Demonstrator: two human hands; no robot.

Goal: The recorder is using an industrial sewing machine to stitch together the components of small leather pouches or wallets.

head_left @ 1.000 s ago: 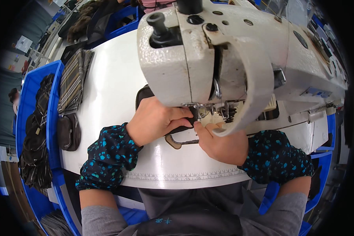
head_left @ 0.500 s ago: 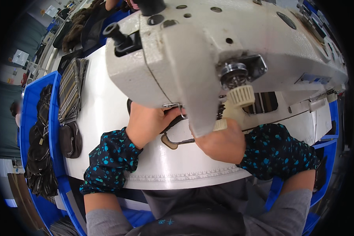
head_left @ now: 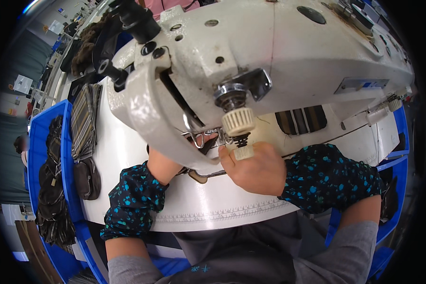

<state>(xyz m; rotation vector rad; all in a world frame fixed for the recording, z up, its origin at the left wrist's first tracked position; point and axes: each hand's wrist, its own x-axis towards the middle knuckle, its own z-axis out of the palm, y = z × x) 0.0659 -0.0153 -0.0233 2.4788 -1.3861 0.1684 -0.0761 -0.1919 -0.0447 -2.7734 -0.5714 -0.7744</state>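
A white sewing machine fills the upper middle, its head over my hands. My left hand reaches in from the left beneath the head, which hides much of it. Its fingertips show by the presser foot, closed on a dark fabric piece. At the right of the needle area is my right hand, fingers curled and thumb pointing toward the foot; what they grip is hidden. A tan-edged part lies on the white table just below the machine head.
A striped fabric piece lies under the machine arm. Striped panels and a dark pouch lie at the table's left edge. Beside them stands a blue bin with dark pieces. A ruler strip runs along the front edge; another blue bin is at right.
The view has shifted, so the machine appears further left. The pale lever-like part at the machine head stands further left, and my left hand is more hidden behind it. My right hand stays near the needle area.
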